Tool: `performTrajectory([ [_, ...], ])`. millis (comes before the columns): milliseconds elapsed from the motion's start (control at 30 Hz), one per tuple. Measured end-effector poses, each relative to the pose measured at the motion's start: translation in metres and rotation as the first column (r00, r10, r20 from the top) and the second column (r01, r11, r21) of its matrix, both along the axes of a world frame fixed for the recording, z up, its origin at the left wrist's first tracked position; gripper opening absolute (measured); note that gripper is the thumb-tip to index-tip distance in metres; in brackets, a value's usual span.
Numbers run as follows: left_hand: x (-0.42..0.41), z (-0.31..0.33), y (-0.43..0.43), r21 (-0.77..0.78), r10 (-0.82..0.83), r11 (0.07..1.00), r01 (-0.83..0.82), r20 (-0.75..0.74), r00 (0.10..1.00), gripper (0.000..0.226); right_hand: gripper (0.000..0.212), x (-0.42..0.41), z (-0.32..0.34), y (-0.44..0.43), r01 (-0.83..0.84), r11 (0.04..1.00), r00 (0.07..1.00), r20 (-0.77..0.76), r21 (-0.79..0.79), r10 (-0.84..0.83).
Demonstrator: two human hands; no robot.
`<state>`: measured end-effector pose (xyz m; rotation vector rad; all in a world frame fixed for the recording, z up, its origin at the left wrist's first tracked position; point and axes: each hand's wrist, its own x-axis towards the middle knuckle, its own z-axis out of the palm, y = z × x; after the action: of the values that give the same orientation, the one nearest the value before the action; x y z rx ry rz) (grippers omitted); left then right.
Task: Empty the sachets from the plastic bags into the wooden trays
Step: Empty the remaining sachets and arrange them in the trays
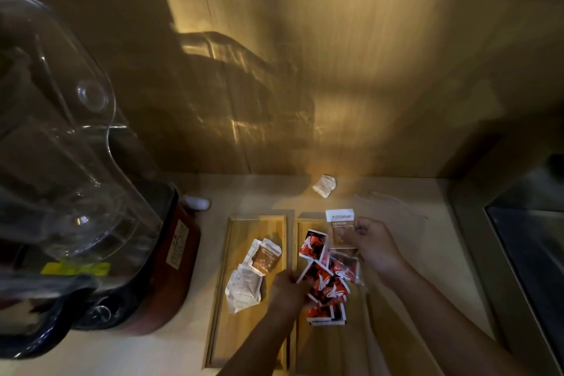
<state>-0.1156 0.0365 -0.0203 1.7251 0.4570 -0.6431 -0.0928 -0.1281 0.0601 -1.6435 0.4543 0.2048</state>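
Sachets are lying sorted by kind across two wooden trays on the pale worktop [427, 253], which is probably why the trays are sitting side by side, long edges almost touching: one tray for each sort. Far left, a blender [76, 192] with a clear cover and a dark red base is standing on the worktop, near the trays but apart from them. Next to it, the left tray [244, 345] is holding a small heap of pale and brown sachets [253, 272] in its middle, with bare wood showing at both ends.

The left hand [287, 290] is reaching in over the seam between the trays, fingers curled and pinching the edge of the red sachets [323, 278], apparently steadying them or drawing them out. These red sachets are spilling in a loose pile over the right tray [302, 229], some seemingly inside a clear plastic bag [351, 259] whose film is hard to trace.

The right hand [375, 244] is closed in a pinch on the upper part of that bag, lifting it just beside a white label [339, 215], likely so the contents are sliding down into the tray.

Behind the trays, a single pale sachet [324, 186] is lying alone on the worktop, and a flattened clear bag [393, 207] is resting to the right, apparently already emptied.
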Motion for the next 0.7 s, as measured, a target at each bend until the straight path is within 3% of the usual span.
performTrajectory([
  [167,-0.009,-0.001,-0.004,0.206,-0.061,0.978,0.042,0.088,0.994,0.017,0.015,-0.016,-0.001,0.002,0.013,1.000,1.000,-0.012,0.012,-0.013],
  [333,-0.016,0.008,0.002,0.482,-0.289,0.865,0.140,0.251,0.924,0.026,0.018,-0.023,-0.007,0.008,-0.014,1.000,1.000,-0.024,-0.004,0.014],
  [567,-0.032,0.002,0.058,0.725,-0.370,0.681,-0.102,0.461,0.807,0.037,0.014,-0.019,-0.019,0.033,-0.160,0.984,0.986,-0.067,-0.073,0.155],
  [700,-0.043,-0.004,0.093,0.808,-0.375,0.583,-0.086,0.362,0.853,0.080,0.011,-0.017,-0.024,0.054,-0.251,0.959,0.967,-0.084,-0.129,0.242],
])
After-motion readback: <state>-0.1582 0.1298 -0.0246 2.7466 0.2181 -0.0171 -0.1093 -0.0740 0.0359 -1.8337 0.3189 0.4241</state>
